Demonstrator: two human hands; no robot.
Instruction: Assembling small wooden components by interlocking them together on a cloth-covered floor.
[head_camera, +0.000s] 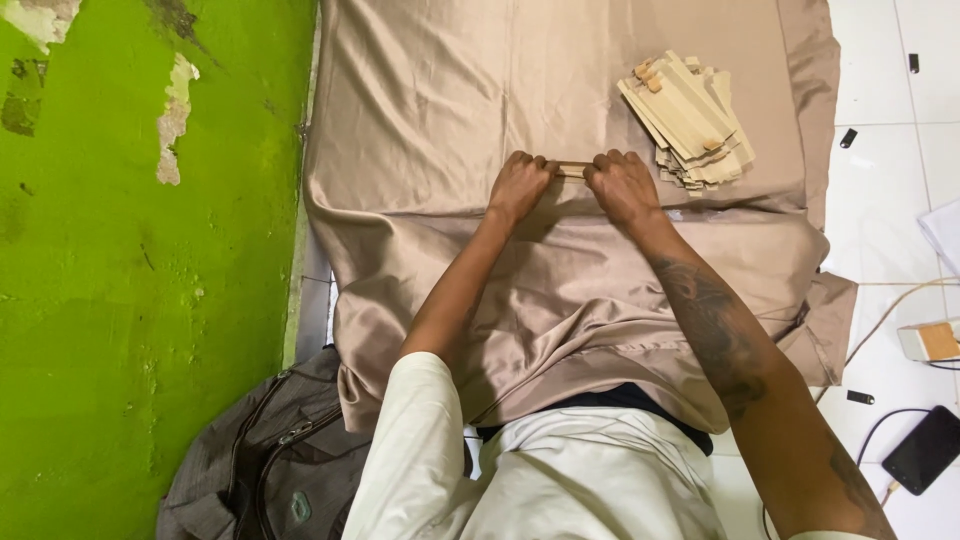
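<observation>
My left hand (518, 185) and my right hand (620, 185) both grip a short thin wooden stick (572, 170) between them, one at each end, over a shiny beige cloth (440, 110). Only the middle of the stick shows between the fists. A pile of several flat wooden sticks (688, 120), some with small blocks on them, lies on the cloth just right of my right hand.
A green wall with peeling paint (140, 260) runs along the left. A grey bag (265, 460) lies at the lower left. On the white tiled floor at the right are a black phone with cable (925, 448), a small wooden box (930, 341) and small dark pieces (848, 138).
</observation>
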